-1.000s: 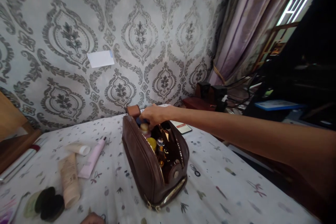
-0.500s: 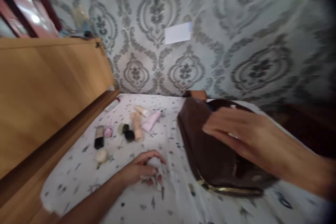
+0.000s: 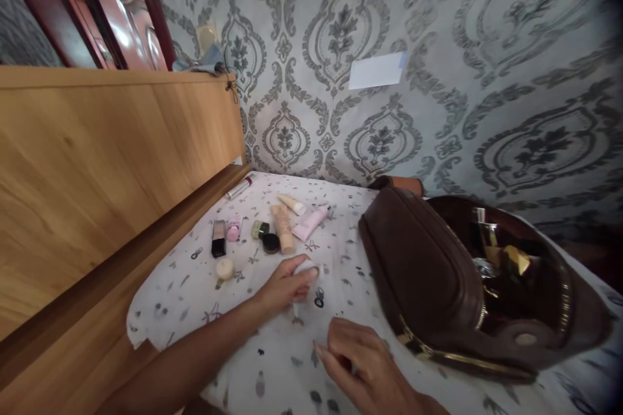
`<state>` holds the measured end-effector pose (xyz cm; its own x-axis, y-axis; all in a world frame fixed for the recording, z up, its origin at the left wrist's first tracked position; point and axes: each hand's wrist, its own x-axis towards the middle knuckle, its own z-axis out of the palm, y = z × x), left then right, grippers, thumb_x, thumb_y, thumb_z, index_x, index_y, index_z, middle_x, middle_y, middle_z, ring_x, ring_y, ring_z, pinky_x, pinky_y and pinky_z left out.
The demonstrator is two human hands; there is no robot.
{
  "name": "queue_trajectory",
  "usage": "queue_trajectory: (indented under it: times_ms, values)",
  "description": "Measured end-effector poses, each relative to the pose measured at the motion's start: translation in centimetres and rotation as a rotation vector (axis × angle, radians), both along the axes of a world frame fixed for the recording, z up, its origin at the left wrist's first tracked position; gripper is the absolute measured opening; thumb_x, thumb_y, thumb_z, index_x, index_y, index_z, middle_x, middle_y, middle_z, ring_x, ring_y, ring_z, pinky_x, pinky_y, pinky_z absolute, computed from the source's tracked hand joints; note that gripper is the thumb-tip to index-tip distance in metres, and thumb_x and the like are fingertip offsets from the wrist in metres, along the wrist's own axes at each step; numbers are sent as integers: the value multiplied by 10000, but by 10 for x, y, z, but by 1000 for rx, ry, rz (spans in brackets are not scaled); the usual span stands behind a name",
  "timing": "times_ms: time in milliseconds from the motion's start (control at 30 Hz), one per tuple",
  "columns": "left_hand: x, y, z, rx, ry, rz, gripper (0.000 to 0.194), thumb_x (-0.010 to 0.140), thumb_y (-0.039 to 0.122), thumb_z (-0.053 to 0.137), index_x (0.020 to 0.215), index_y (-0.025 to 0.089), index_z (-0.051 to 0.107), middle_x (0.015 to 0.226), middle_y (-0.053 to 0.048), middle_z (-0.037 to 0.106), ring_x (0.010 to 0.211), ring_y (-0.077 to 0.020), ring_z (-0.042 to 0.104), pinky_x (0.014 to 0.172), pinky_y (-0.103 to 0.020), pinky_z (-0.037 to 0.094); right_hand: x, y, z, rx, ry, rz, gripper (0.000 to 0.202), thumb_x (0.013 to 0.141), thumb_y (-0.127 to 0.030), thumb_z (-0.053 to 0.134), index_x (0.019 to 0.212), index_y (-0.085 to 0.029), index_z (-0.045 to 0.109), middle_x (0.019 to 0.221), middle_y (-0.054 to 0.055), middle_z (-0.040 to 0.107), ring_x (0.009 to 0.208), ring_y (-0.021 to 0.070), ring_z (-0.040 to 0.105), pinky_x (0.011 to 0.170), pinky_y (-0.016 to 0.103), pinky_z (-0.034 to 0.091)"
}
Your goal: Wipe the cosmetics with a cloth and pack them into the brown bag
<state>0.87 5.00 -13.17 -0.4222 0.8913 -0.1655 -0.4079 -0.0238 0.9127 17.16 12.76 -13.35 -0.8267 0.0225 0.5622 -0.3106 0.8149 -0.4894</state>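
My left hand (image 3: 287, 282) is closed around a small white item (image 3: 305, 267) above the patterned white sheet, just in front of several cosmetics. Near the bottom centre is my right hand (image 3: 363, 360), its fingers curled, to the left of the brown bag; whether it holds anything is hidden. The brown bag (image 3: 418, 266) lies unzipped on the right, with shiny gold and clear items (image 3: 516, 259) inside. A peach tube (image 3: 283, 228), a pink tube (image 3: 310, 223), a black-lidded jar (image 3: 271, 243) and a round cream-coloured item (image 3: 224, 268) lie on the sheet.
A wooden panel (image 3: 121, 162) borders the sheet (image 3: 195, 298) on the left. Patterned wallpaper (image 3: 341, 32) rises behind, bearing a white paper (image 3: 376, 71). A silver and red tube (image 3: 240, 187) and a foundation bottle (image 3: 219, 238) lie towards the left.
My right hand has moved from over the brown bag to the sheet at its left. The camera view has shifted left. My left hand remains over the sheet, now closed around the white item.
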Motion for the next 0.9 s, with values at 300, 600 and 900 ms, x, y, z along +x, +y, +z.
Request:
queue_trajectory:
  times_ms: [300, 600, 900]
  values:
    - [-24, -9, 12, 22, 404, 198, 497, 716, 643, 680, 698, 183, 494, 542, 93, 380, 410, -40, 338, 398, -180, 236, -11, 0, -29, -558, -387, -91, 525, 893, -568, 450, 545, -224, 260, 500, -47, 290, 487, 100, 300, 475, 243, 264]
    - [-126, -56, 58, -116, 768, 702, 354, 747, 315, 542, 1080, 206, 595, 783, 11, 589, 516, -107, 523, 396, -179, 320, -11, 2, -25, -665, -426, -97, 593, 830, -704, 457, 502, -218, 368, 485, -26, 373, 482, 106, 316, 485, 258, 272]
    - [-173, -105, 56, -608, 1189, 671, 351, 802, 531, 520, 770, 207, 651, 737, -36, 656, 782, -232, 618, 634, -277, 420, -11, 3, -22, -685, -431, -80, 634, 806, -753, 473, 484, -213, 392, 468, -18, 394, 473, 107, 330, 484, 262, 281]
